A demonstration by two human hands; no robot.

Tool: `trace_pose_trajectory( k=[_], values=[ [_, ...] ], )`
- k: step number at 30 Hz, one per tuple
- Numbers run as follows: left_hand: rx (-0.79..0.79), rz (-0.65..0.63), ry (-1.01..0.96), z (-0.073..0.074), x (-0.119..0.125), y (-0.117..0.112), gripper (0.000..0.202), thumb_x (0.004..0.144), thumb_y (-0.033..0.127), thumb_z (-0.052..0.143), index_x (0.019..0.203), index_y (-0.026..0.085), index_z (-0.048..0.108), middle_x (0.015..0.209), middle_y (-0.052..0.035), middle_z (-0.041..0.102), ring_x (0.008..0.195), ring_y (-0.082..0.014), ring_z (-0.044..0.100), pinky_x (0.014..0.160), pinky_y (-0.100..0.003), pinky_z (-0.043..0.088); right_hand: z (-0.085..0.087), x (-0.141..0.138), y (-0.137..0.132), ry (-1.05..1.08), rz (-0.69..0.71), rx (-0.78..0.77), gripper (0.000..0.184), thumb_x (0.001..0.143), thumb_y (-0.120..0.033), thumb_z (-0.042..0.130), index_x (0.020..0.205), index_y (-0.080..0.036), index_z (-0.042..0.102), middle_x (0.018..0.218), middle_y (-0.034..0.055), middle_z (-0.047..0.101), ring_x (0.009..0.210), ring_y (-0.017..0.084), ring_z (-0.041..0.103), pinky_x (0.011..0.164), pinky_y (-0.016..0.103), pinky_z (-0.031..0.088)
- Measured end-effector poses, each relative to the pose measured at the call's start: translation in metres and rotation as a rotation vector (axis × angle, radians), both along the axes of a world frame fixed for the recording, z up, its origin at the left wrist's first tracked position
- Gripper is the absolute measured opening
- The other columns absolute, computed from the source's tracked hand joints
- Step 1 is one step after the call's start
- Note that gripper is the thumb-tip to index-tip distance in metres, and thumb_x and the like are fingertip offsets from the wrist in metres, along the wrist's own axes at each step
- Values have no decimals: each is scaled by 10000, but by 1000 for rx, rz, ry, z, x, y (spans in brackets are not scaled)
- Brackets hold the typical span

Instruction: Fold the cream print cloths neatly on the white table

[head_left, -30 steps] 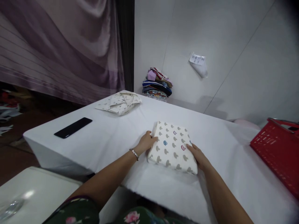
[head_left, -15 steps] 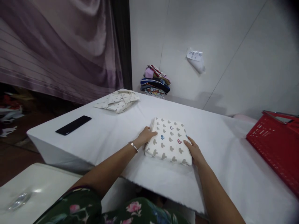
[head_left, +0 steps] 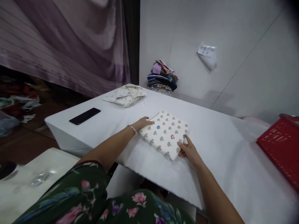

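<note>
A folded white cloth (head_left: 163, 132) printed with grey, blue and red mushrooms lies at an angle near the front edge of the white-covered table (head_left: 217, 137). My left hand (head_left: 143, 123) grips its left side, with the thumb over the top and the other fingers partly hidden. At the right edge, my right hand (head_left: 189, 151) pinches the cloth, its thumb on the upper face and some fingertips tucked beneath. Farther back on the left rests a loosely folded white cloth with a small print (head_left: 128, 95).
A black phone-like slab (head_left: 85, 116) lies on the table's left part. On the right stands a red plastic basket (head_left: 280, 149). Folded fabrics (head_left: 162, 77) are stacked by the wall. A white surface with a clear round object (head_left: 40, 179) is at lower left.
The mushroom-print cloth has turned clockwise between my hands, its near right corner swinging left. My right hand's fingers have moved under its edge. The camera view has shifted slightly left.
</note>
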State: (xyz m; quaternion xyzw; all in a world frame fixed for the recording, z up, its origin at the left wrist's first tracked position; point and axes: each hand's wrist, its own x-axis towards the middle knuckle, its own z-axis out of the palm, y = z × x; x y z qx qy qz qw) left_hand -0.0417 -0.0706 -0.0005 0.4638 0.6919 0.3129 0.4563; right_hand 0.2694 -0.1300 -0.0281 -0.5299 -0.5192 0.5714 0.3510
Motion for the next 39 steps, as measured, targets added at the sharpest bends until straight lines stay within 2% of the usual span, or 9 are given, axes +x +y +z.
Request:
trace_pose_trajectory(
  k=[5, 8, 10, 14, 19, 23, 31, 36, 39],
  values=[
    [-8, -10, -28, 5, -4, -17, 740, 626, 495, 694, 1260, 188, 468, 1316, -127, 499, 1103, -253, 543, 815, -277, 472, 6, 4, -2, -96, -35, 59, 913, 709, -502, 665, 1433, -196, 202, 502, -69, 520, 378, 111, 476, 344, 190, 362],
    [8, -32, -51, 10, -13, -31, 674, 626, 465, 689, 1209, 175, 517, 1294, -129, 518, 1110, -250, 531, 803, -269, 470, 10, 3, -6, -122, -120, 232, 744, 725, -500, 644, 1353, -192, 390, 455, -98, 418, 381, 88, 389, 370, 193, 335],
    [7, -42, -79, 11, -20, -42, 660, 627, 455, 685, 1196, 162, 524, 1248, -131, 551, 1059, -242, 552, 763, -267, 480, 12, -1, -11, -103, -129, 341, 616, 730, -488, 636, 1252, -184, 514, 499, -80, 436, 438, 93, 408, 438, 218, 382],
    [57, -55, -109, 4, -34, -66, 546, 650, 451, 655, 1093, 141, 574, 1129, -110, 606, 941, -197, 583, 720, -255, 484, 16, -15, -25, -192, 36, 544, 418, 775, -444, 594, 1112, -197, 625, 705, -3, 573, 585, 126, 494, 596, 271, 454],
    [140, -39, -69, -8, -38, -87, 375, 657, 424, 642, 922, 160, 612, 864, -46, 642, 720, -142, 581, 648, -252, 465, 21, -31, -41, -550, 331, 940, 367, 831, -383, 549, 1155, -214, 591, 1018, 89, 613, 936, 224, 550, 817, 349, 461],
    [210, -12, 34, -12, -29, -91, 346, 656, 465, 635, 824, 166, 591, 713, -12, 603, 637, -134, 541, 585, -247, 431, 15, -36, -46, -772, 402, 1143, 392, 839, -371, 548, 1184, -187, 554, 1073, 117, 582, 964, 247, 528, 799, 379, 456],
    [296, 12, 340, -19, -21, -89, 188, 724, 378, 557, 706, 192, 580, 754, -19, 601, 720, -168, 546, 627, -268, 406, 9, -36, -49, -875, 378, 1255, 245, 872, -208, 453, 1077, -183, 586, 975, 96, 594, 871, 220, 531, 716, 332, 421],
    [252, -6, 414, -8, -21, -88, 142, 727, 327, 552, 698, 193, 588, 839, -34, 607, 780, -184, 560, 686, -282, 407, 5, -37, -50, -891, 373, 1257, 255, 871, -199, 442, 1088, -197, 575, 967, 96, 591, 866, 218, 524, 704, 331, 401],
    [274, 36, 432, 0, -14, -83, 205, 728, 403, 572, 756, 201, 591, 904, -32, 601, 800, -183, 562, 697, -279, 409, 2, -37, -50, -894, 363, 1263, 266, 871, -216, 442, 1102, -199, 572, 982, 100, 585, 880, 219, 520, 710, 334, 401]
  ],
)
